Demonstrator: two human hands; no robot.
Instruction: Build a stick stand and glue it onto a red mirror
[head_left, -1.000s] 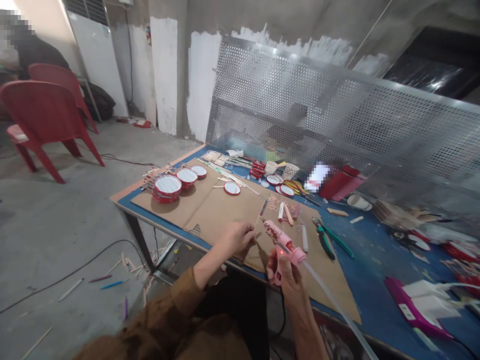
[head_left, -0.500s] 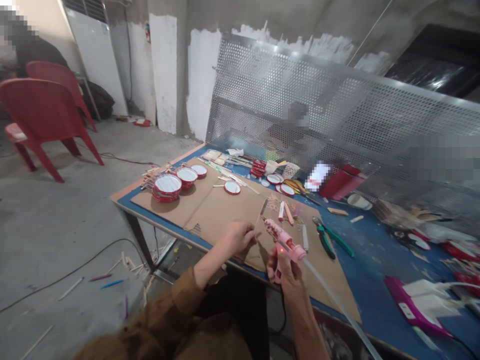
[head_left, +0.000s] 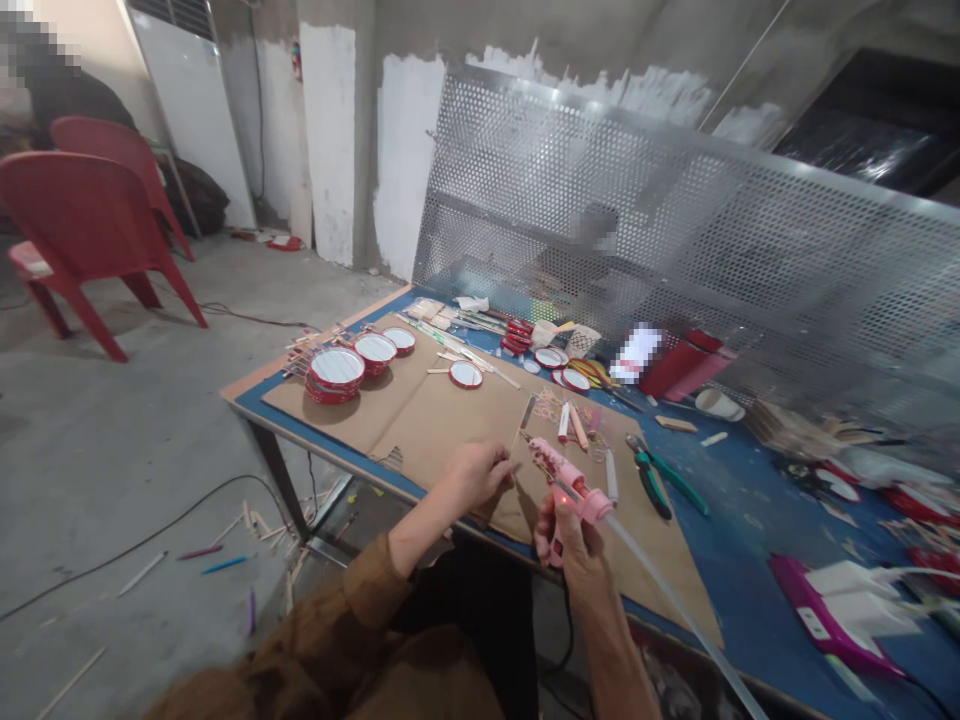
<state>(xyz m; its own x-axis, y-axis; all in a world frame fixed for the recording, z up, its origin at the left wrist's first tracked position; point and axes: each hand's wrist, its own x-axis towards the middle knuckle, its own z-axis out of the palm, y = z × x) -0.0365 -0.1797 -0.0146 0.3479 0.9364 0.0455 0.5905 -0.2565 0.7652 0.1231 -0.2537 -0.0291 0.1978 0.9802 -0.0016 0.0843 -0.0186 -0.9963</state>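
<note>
My right hand (head_left: pixel 574 545) is wrapped round a pink hot glue gun (head_left: pixel 559 465), with a long clear glue stick (head_left: pixel 675 605) running out of its back. Its nozzle points up and left, beside a thin stick (head_left: pixel 523 425). Fingertips of my left hand (head_left: pixel 480 473) are pinched at the stick's lower end, which they partly hide. Both hands are above the brown cardboard (head_left: pixel 427 425). Just beyond the gun lie a white marker-like tube (head_left: pixel 563 422) and a pink one (head_left: pixel 577 427). Whether the nozzle touches the stick I cannot tell.
Small red-rimmed drums (head_left: pixel 336 368) stand stacked on the left, with a single red-rimmed disc (head_left: pixel 466 374) near the middle. Green-handled pliers (head_left: pixel 651 480) lie right of the gun. A purple power strip (head_left: pixel 814 610) with plugs sits far right. Perforated metal panel (head_left: pixel 540 180) backs the table.
</note>
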